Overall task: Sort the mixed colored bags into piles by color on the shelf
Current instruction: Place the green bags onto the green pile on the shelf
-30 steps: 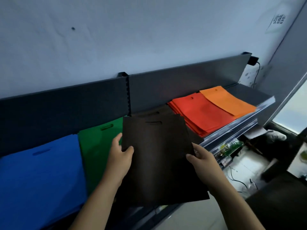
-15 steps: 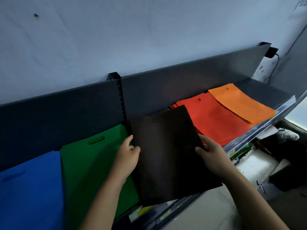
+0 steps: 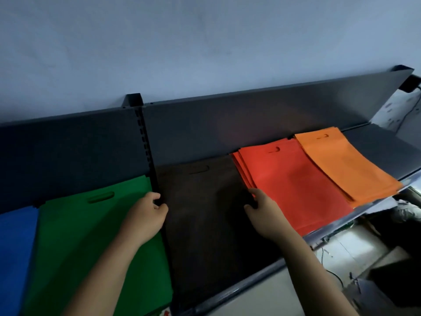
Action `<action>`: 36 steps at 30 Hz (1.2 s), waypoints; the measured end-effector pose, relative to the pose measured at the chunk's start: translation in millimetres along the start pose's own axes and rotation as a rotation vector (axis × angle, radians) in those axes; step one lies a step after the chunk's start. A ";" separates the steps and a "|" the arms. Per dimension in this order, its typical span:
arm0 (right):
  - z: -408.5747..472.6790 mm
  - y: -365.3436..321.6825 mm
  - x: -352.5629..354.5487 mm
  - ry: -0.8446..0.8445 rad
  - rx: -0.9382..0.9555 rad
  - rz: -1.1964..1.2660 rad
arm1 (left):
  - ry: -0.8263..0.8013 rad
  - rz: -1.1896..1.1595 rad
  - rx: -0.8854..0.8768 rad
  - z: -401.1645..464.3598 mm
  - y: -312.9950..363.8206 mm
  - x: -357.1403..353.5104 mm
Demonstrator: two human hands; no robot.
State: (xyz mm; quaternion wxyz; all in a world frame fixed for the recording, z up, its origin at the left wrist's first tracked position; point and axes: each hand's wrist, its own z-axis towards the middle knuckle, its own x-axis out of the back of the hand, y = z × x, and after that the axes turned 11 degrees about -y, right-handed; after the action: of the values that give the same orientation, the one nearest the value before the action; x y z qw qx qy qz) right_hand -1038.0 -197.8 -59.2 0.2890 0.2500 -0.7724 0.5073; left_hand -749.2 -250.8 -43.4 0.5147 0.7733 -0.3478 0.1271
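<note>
Your left hand (image 3: pixel 145 216) and right hand (image 3: pixel 265 214) pinch the side edges of the dark brown bags (image 3: pixel 205 224) lying flat on the shelf (image 3: pixel 376 144) between them, green pile (image 3: pixel 91 236) just outside your left, red pile (image 3: pixel 296 185) just outside your right.

shelf (image 3: pixel 376 144) | bag piles: blue (image 3: pixel 16 258), green (image 3: pixel 91 247), dark brown (image 3: pixel 205 224), red (image 3: pixel 296 190), orange (image 3: pixel 341 165)

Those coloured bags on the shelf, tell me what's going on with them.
A person is sorting flat fabric bags by colour on a dark metal shelf. Both hands grip the side edges of the dark brown bag, left hand and right hand, setting it between the green pile and the red pile. Blue and orange piles lie at the ends.
</note>
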 end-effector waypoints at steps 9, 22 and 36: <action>32.0 -14.4 4.0 0.168 0.271 -0.013 | 0.144 -0.046 0.092 -27.9 8.0 -10.0; -14.9 -134.8 -122.5 -0.387 0.601 0.205 | 0.523 -0.310 0.257 -157.5 -97.0 42.1; -106.4 -289.2 -311.1 -0.540 0.580 0.374 | 0.646 -0.482 0.276 -265.2 -291.5 193.3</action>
State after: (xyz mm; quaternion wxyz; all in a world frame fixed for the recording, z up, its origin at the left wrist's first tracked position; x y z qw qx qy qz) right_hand -600.7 -174.4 -58.3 -0.1024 0.3004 -0.6779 0.6631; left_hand -371.2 -28.4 -26.4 0.5040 0.8145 0.0425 0.2841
